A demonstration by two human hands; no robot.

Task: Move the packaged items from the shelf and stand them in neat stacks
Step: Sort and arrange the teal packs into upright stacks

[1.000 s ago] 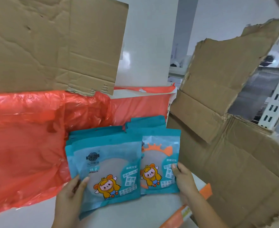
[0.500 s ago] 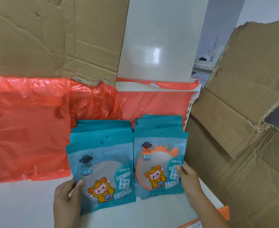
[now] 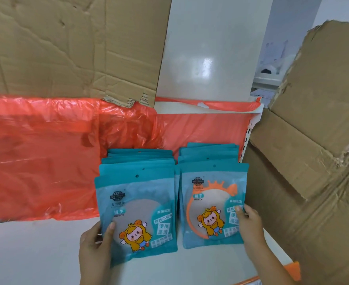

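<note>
Two rows of teal mirror packets stand on the white shelf (image 3: 35, 254) in the lower middle of the frame, in front of the red plastic sheet (image 3: 35, 157). On the left, the left hand (image 3: 95, 247) pinches the outer edge of the left front packet (image 3: 136, 212), thumb on its face. A second ago that packet leaned over and lapped across its neighbour; now it stands nearly square, just beside it with a thin gap between. Further right, the right hand (image 3: 249, 225) holds the outer edge of the right front packet (image 3: 212, 204) the same way, much as it did before. So the hands are apart, one to each row, and I'd say the squaring-up is close to done, though the left packet looks a touch tilted. The fingers behind both packets are hidden, as are the count in each row and whether the rearmost packets lean on the sheet. Torn cardboard (image 3: 313, 161) blocks the right of the frame.
</note>
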